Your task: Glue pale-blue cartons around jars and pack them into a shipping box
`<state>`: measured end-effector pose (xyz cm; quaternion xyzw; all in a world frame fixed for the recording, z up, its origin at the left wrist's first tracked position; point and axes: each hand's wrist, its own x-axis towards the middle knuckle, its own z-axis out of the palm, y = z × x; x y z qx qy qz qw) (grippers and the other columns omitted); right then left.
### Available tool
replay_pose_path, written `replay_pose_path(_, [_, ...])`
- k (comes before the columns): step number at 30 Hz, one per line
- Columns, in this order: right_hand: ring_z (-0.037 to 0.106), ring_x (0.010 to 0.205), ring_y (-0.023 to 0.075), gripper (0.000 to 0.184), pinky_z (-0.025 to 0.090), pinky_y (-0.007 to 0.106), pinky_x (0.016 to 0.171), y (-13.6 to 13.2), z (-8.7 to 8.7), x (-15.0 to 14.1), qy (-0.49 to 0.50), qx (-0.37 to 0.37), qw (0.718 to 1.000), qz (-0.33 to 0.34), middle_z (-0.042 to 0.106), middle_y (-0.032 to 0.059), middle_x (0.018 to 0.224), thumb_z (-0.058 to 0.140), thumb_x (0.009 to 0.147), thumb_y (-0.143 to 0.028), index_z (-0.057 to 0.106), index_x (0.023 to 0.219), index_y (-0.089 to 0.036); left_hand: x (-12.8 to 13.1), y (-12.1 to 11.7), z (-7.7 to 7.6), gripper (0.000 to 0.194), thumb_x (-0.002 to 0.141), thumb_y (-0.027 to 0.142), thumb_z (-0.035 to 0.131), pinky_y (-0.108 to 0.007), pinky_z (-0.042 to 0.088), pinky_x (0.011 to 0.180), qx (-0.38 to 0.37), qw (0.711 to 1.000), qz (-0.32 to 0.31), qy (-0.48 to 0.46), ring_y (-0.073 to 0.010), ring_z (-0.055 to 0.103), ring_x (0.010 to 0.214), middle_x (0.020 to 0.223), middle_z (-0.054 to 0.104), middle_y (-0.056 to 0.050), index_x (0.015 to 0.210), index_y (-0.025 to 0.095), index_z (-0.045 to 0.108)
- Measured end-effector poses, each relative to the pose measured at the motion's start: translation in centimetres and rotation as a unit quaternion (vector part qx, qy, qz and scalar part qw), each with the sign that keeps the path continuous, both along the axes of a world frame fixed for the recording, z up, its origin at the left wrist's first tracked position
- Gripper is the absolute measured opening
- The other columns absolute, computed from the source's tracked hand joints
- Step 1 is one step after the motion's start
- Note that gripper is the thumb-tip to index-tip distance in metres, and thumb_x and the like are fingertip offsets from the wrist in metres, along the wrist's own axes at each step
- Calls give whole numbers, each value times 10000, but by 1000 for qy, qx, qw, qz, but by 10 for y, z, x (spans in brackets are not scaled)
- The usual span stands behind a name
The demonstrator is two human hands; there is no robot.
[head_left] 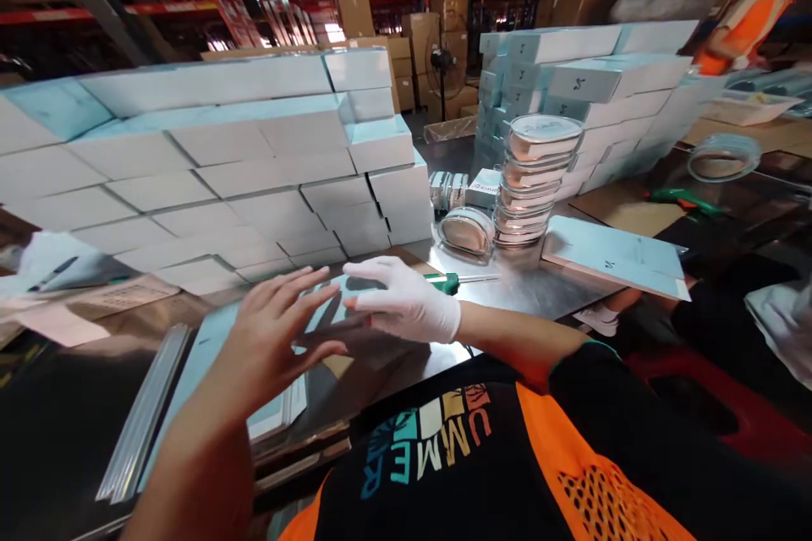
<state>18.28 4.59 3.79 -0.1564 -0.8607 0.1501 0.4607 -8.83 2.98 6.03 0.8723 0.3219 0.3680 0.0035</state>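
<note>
Black shirt [473, 490] | left hand [272, 334]: grip spread | gloved right hand [409, 300]: grip spread, green-handled tool [445, 282] just beside

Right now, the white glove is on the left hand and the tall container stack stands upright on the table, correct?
Not quite: the head view shows the white glove on the right hand; the left hand is bare. The tall container stack does stand upright on the table.

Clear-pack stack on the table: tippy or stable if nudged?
Probably tippy: the stack of clear packs is taller than it is wide. Packs may slide over each other, since the surfaces look glossy and I see no band around them. The clear shells look like thin plastic, so a hard squeeze might dent them.
</note>
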Motion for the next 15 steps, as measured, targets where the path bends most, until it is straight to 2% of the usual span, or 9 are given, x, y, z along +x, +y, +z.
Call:
replay_pose_path(2, [480,1603,356,723,387,539,1341,21,5,9,-50,-23,997,-51,467,204,1732,806,950,-473,585,1580,-194,2,-1,17,748,784,703,908,-602,579,1067,15,997,13,78,-415,754,1147,1299,807,-133,1418,332,769])
replay_pose_path(4, [344,1675,413,1035,269,629,1380,51,4,37,-79,-93,966,-229,375,251,1775,860,881,-519,391,1720,-136,-4,-1,30,808,807,732,865,-591,606,993,19,996,50,68,-388,759,1046,1235,804,-125,1491,325,722])
replay_pose_path(6, [324,1659,464,1024,238,701,1357,82,-5,76,-102,-169,865,-461,385,307,1740,840,896,-480,371,1710,-72,-18,2,36,982,738,753,899,-591,631,944,8,989,139,-49,-366,747,1025,1235,772,-122,1571,296,648])
replay_pose_path(7, [373,1621,480,1001,294,687,1330,96,-12,95,-122,-206,810,-535,422,334,1697,844,891,-438,389,1688,-39,-27,3,34,1104,677,747,939,-587,640,938,-4,974,184,-134,-356,739,1043,1282,748,-126,1615,278,593])
replay_pose_path(8, [457,1553,487,963,378,654,1282,106,-19,112,-146,-242,772,-570,488,356,1624,856,873,-360,422,1660,-15,-35,4,30,1220,611,723,982,-586,642,961,-17,951,218,-220,-350,729,1086,1352,719,-134,1649,259,539])
replay_pose_path(9, [527,1483,483,871,427,624,1237,113,-27,125,-156,-262,748,-589,543,369,1548,845,869,-300,491,1604,4,-41,6,22,1306,545,691,1018,-586,636,1004,-28,926,236,-295,-349,714,1140,1414,691,-142,1660,243,507])
replay_pose_path(10, [589,1411,461,777,466,584,1193,116,-33,134,-165,-279,737,-593,598,360,1464,835,869,-275,559,1537,10,-45,7,11,1347,492,652,1043,-584,618,1060,-35,905,240,-349,-355,694,1203,1464,667,-150,1650,229,502])
replay_pose_path(12, [654,1309,413,608,499,541,1144,113,-37,141,-156,-274,751,-580,669,304,1334,808,877,-279,666,1405,-12,-44,8,-18,1311,434,583,1062,-577,558,1172,-50,883,245,-397,-376,647,1313,1517,639,-163,1582,209,550])
replay_pose_path(15, [655,1287,391,547,517,564,1157,90,-17,141,-85,-144,826,-539,700,213,1287,806,840,-288,713,1343,-93,-31,9,-65,1156,473,520,1046,-566,508,1223,-96,877,272,-385,-374,642,1318,1477,651,-163,1489,204,593])
